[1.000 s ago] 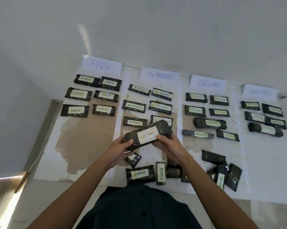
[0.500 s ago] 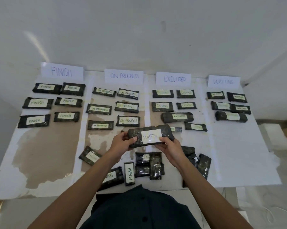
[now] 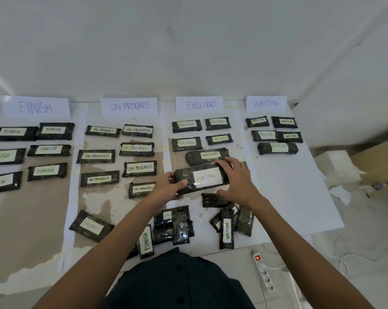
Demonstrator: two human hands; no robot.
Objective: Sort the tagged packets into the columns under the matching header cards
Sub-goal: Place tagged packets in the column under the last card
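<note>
The left hand (image 3: 169,186) and right hand (image 3: 236,180) each pinch an end of the WAITING packet (image 3: 207,178) over the EXCLUDED column (image 3: 186,142); best carried level, right of and beyond the grip, under the WAITING header card (image 3: 266,103).

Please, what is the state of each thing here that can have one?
WAITING packet: held by both hands, tag facing up.
left hand: grips the packet's left end.
right hand: grips its right end.
unsorted packets: lying near the person, some tags hidden.
power strip: switch lit red.
</note>
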